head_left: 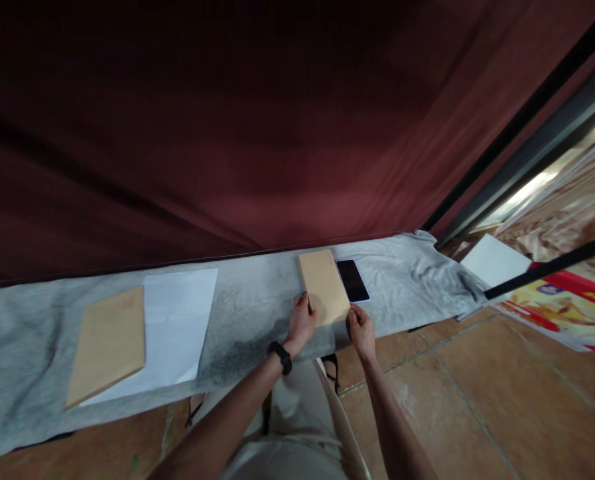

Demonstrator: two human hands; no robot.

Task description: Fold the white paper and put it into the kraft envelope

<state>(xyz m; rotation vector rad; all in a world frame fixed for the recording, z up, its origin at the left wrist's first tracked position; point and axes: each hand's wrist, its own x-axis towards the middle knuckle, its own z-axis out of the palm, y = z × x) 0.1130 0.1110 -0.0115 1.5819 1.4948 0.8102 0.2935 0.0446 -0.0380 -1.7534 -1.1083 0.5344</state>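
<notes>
Pinching a kraft envelope (325,283) at its near end, a person is working over a narrow surface draped in gray cloth (257,293). The left hand (302,320) is gripping the envelope's left edge toward the near corner, thumb and fingers closing on the paper; the right hand (361,325) is nipping the near right corner between thumb and curled fingers. The envelope is reaching almost from the cloth's far edge, beside the dark red curtain (257,167), to a slim strip of gray along the front (whether its underside is touching the cloth, one cannot tell). A smartphone (352,280), its screen dark, is lying just beside the envelope's right edge, leaving little sideways room there; its near end is sitting close to the right hand. Beyond the phone, rumpled cloth is running on toward the right end. Leftward, a broad stretch of gray is separating the held envelope from white paper (182,320), which a second kraft envelope (110,340) is partly covering. That envelope's pointed near corner is lying close to the front edge. A black wristband (280,357) is circling the left wrist, and tiled floor (457,373) is showing below.
</notes>
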